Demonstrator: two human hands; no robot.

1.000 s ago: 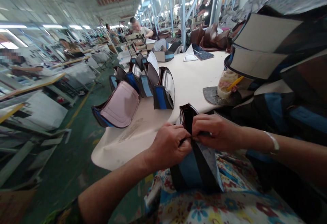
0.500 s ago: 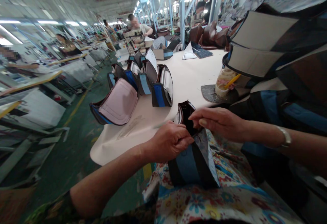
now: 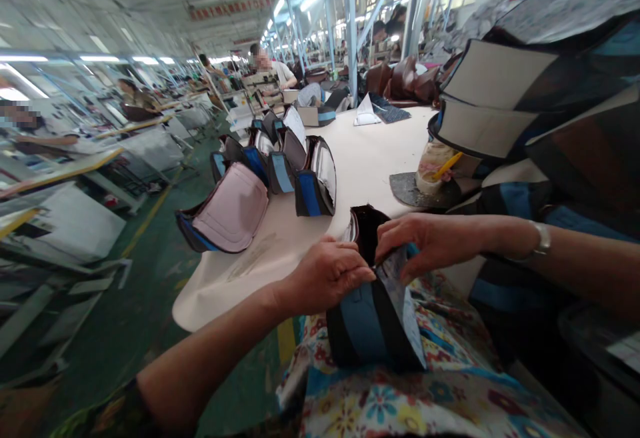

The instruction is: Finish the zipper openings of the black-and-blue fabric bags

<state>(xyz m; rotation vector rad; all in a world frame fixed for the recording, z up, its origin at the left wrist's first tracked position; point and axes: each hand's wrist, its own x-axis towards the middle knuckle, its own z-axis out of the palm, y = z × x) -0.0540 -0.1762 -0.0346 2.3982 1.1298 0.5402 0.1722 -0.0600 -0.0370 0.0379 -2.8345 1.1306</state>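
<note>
A black bag [image 3: 361,326] with a blue stripe and pale patterned lining rests upright on my lap, its top gaping open. My left hand [image 3: 326,274] is closed on the near top edge, fingers pinched together. On the right side, my right hand [image 3: 434,239] has its fingers bent over the bag's rim and its thumb against the patterned side, gripping it. The fingertips inside the dark opening are partly hidden. Under the bag lies a flowered cloth [image 3: 385,403] over my lap.
Several similar bags [image 3: 315,188] stand on the pale table [image 3: 357,155], one with a pink-grey panel [image 3: 234,208]. A tub with a yellow-handled tool [image 3: 447,166] sits on a dark board [image 3: 407,191]. Stacked bags [image 3: 500,85] rise at right. People work at machines behind.
My right hand has moved from a pinch at the bag's opening to the right-hand rim, its thumb spreading down outside. My left hand keeps its hold. The view has shifted slightly.
</note>
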